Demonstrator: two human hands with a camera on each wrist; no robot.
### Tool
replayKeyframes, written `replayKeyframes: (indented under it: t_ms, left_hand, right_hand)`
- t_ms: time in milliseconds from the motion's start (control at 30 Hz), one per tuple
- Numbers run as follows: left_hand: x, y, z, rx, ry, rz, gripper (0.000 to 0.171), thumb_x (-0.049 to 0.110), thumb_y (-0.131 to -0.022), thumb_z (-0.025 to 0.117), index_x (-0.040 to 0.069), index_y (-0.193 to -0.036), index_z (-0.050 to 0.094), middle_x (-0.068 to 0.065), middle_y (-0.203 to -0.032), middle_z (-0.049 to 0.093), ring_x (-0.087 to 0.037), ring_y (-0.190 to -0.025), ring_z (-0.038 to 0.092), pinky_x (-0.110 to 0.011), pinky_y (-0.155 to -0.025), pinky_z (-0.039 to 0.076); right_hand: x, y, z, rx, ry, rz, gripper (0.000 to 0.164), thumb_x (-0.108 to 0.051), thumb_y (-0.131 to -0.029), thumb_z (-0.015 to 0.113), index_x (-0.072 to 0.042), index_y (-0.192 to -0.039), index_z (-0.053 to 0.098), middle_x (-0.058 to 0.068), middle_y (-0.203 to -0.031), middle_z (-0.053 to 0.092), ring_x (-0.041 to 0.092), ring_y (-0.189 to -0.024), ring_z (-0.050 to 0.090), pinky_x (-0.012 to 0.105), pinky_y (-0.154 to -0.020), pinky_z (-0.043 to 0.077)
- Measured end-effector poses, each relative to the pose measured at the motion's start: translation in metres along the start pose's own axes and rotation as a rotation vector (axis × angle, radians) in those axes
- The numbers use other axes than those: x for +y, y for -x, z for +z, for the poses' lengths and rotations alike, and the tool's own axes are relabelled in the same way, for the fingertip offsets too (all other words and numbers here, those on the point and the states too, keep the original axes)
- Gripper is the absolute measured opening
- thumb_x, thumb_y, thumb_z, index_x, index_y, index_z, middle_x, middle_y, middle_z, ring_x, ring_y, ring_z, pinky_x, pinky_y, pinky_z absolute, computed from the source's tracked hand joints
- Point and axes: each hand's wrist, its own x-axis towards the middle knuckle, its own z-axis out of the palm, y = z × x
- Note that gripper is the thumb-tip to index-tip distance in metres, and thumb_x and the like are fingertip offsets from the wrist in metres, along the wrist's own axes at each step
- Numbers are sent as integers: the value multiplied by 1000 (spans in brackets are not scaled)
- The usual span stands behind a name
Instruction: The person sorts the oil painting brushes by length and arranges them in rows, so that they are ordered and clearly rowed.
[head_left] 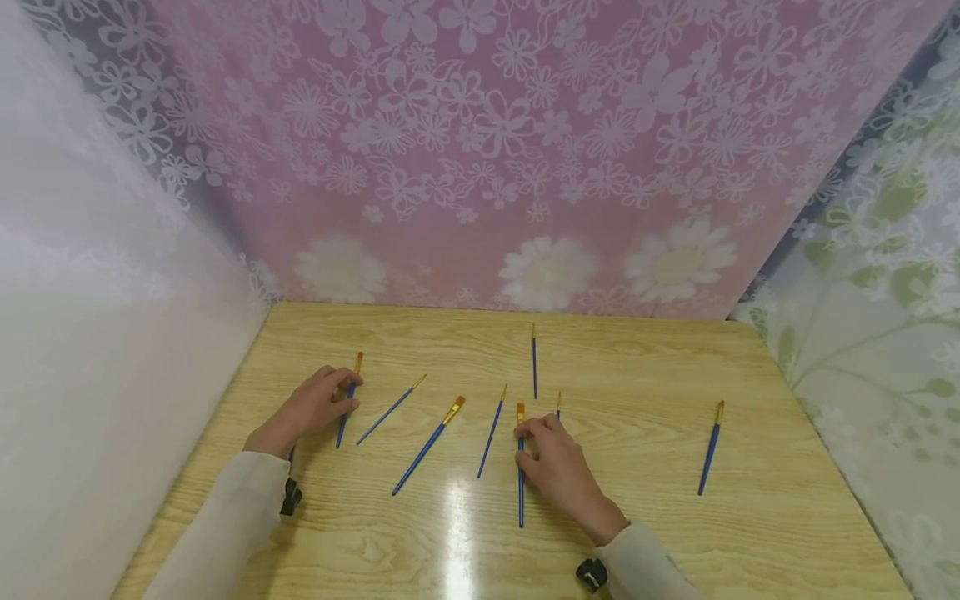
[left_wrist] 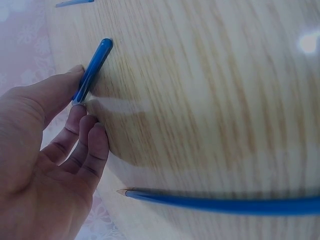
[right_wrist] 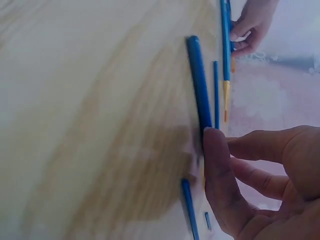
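On the left, my left hand (head_left: 315,404) pinches a blue paintbrush (head_left: 343,429) between thumb and fingers, its orange bristles pointing away. The left wrist view shows the handle (left_wrist: 95,67) sticking out past the thumb, and another blue brush handle (left_wrist: 225,205) lying nearer the wrist. Right of centre, my right hand (head_left: 561,468) holds a flat paintbrush (head_left: 521,500) with a gold ferrule and orange bristles. In the right wrist view its handle (right_wrist: 200,82) extends beyond the thumb. A thin brush (head_left: 558,402) is partly hidden behind the right hand.
Between the hands lie a thin brush (head_left: 392,409), a flat brush (head_left: 427,451) and another thin brush (head_left: 491,433). One brush (head_left: 535,367) is farther back; another (head_left: 709,450) lies far right. Flowered pink sheeting (head_left: 480,167) rises behind the wooden table (head_left: 360,550), with pale sheeting at both sides.
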Motion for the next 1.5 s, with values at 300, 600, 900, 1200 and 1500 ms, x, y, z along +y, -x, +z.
replayKeyframes:
  t_ms: [300,600,900,1200,1500]
  left_hand:
    - [-2,-1,0,4,-4,8,36,19,-108,71,8,-141,63,-21,-132,61,-30,-100,63,-54,-90,55]
    - [0,1,0,2,5,-2,36,19,-108,71,7,-141,63,-23,-133,60,-33,-104,65,-56,-91,56]
    - [0,-1,0,11,-5,1,36,19,-107,72,7,-140,65,-22,-130,62,-33,-103,64,-56,-92,55]
    - [2,0,1,20,-11,7,35,18,-107,72,6,-139,65,-22,-130,62,-33,-102,64,-57,-91,55]
    - [2,0,1,24,-8,7,36,18,-106,73,7,-139,65,-21,-129,62,-33,-102,64,-56,-90,56]
  right_hand:
    - [18,-7,-20,80,-5,-14,24,-10,-100,76,-6,-123,76,11,-112,69,13,-79,55,30,-69,47]
    - [36,-13,-22,107,4,7,24,-15,-101,78,-3,-121,76,13,-110,67,15,-79,55,33,-70,46]
    - [43,-15,-18,81,36,-2,23,-14,-99,79,-5,-120,75,10,-112,61,14,-81,52,31,-70,45]
    - [49,-10,-28,57,54,12,16,-7,-102,74,-6,-118,76,11,-116,61,16,-83,54,33,-72,46]
    - [59,-7,-42,69,91,-16,29,-2,-101,71,-3,-130,71,16,-115,68,21,-86,62,42,-76,54]
